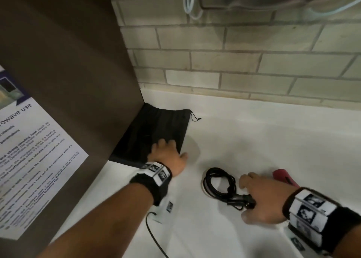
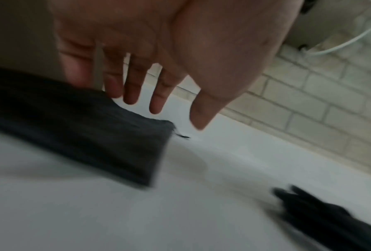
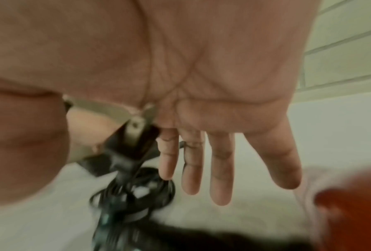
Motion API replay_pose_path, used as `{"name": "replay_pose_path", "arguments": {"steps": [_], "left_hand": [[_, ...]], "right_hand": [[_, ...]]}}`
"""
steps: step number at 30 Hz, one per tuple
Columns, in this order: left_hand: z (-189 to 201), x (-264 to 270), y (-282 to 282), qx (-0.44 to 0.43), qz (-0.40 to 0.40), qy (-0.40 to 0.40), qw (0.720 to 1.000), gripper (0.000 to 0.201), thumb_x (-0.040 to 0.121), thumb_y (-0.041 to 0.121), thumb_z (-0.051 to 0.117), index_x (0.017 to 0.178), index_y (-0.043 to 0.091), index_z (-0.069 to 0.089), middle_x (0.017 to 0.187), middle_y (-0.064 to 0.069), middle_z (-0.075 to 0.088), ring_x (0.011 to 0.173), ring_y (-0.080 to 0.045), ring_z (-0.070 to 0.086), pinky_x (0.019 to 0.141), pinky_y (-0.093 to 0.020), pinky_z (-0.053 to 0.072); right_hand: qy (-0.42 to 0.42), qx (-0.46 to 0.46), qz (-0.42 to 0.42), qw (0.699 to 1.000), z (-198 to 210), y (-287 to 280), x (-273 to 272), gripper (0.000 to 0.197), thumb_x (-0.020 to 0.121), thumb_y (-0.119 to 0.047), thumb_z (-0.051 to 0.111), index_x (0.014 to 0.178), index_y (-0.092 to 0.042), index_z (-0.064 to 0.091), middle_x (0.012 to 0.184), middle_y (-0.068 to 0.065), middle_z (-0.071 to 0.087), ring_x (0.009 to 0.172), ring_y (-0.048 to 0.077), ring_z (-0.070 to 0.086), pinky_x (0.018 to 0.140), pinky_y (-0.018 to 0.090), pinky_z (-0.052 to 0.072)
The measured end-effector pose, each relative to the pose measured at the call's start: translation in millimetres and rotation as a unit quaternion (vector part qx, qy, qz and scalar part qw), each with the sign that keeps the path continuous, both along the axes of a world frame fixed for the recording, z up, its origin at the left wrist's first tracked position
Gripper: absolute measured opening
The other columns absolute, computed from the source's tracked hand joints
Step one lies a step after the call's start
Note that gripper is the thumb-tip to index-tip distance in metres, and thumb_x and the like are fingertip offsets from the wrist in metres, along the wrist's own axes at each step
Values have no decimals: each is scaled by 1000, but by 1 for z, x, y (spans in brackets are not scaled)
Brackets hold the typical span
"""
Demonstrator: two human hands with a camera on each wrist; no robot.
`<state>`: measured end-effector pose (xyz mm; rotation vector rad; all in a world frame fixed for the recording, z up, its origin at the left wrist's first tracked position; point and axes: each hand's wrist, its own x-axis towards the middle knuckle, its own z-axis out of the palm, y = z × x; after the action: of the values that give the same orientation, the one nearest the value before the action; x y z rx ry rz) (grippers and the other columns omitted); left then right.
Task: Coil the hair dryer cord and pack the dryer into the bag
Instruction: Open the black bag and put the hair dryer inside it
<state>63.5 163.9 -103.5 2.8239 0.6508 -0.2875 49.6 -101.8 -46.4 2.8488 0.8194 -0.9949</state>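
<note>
A flat black drawstring bag [image 1: 154, 132] lies on the white counter [image 1: 254, 136] against a brown panel. My left hand [image 1: 166, 152] hovers over the bag's near right corner, fingers straight and spread; the left wrist view shows the left hand [image 2: 158, 101] just above the bag [image 2: 83, 129], holding nothing. The black cord lies coiled [image 1: 218, 183] with its plug [image 1: 246, 201] at my right hand [image 1: 254, 195]. In the right wrist view the right hand's fingers [image 3: 221, 169] are straight, and the plug [image 3: 133, 146] sits between thumb and palm, prongs against the skin. The red dryer [image 1: 283, 176] lies behind that hand.
The brown panel [image 1: 78, 81] with a printed microwave notice [image 1: 29, 160] walls off the left side. A tiled wall [image 1: 254, 62] runs along the back of the counter. A thin black cable [image 1: 154, 236] trails beside my left forearm.
</note>
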Motion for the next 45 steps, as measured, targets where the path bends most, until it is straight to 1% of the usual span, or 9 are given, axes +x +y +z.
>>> {"name": "replay_pose_path", "arguments": {"steps": [5,15,18,22,27,32,38,42,45], "left_hand": [[-28,-2,57,29,17,181,983,84,81,69,40,150,39,2,161,-17,0,142,-45,16,114,-56,15],[-6,-57,91,26,-138,223,965,86,84,37,62,146,54,5,163,-4,-8,145,-42,-4,116,-53,11],[9,-50,82,68,-154,154,974,75,83,26,60,147,42,25,162,-10,7,146,-35,8,117,-48,16],[32,-5,25,-39,-164,20,985,47,82,31,60,126,15,58,133,-11,58,121,-30,54,101,-33,42],[10,53,-22,-18,-128,105,986,80,70,64,62,133,15,51,134,-10,57,117,-32,57,95,-40,48],[-9,61,-29,24,-147,68,986,30,77,32,73,96,9,66,98,-10,71,81,-30,67,65,-29,50],[4,39,8,-59,-71,-27,995,21,88,29,60,101,20,74,104,-4,73,98,-28,66,74,-22,42],[38,4,36,-201,-19,-193,960,21,86,36,67,95,21,77,92,2,76,87,-14,67,68,-17,39],[57,-21,41,-257,-36,-256,931,19,84,26,72,101,21,77,99,7,75,92,-1,65,85,-13,42]], "right_hand": [[11,95,-76,992,51,-4,29,57,79,-59,60,129,-36,43,134,-13,47,120,13,50,99,31,41],[-77,117,-60,988,83,30,83,33,82,-53,60,106,-30,61,115,-7,61,105,18,55,95,35,43],[-77,125,-65,987,82,37,90,26,84,-50,60,100,-30,62,112,-7,62,102,18,56,91,34,44],[-70,124,-61,988,74,43,92,20,86,-48,59,96,-30,63,112,-8,62,103,17,55,87,32,42],[-70,120,-57,989,66,35,84,20,85,-48,60,90,-29,64,103,-8,64,96,16,58,90,36,48],[-62,107,-59,991,56,19,78,20,82,-46,63,92,-29,63,100,-9,63,94,16,60,87,37,51],[-65,128,-86,986,54,29,80,29,84,-47,61,86,-19,69,93,-2,69,89,18,62,85,38,52],[-31,249,-221,942,50,63,85,68,78,-69,49,82,-6,73,83,8,76,81,25,71,85,42,55],[151,366,-388,832,51,100,80,80,72,-77,51,93,-2,72,87,15,78,81,29,75,88,43,55]]}}
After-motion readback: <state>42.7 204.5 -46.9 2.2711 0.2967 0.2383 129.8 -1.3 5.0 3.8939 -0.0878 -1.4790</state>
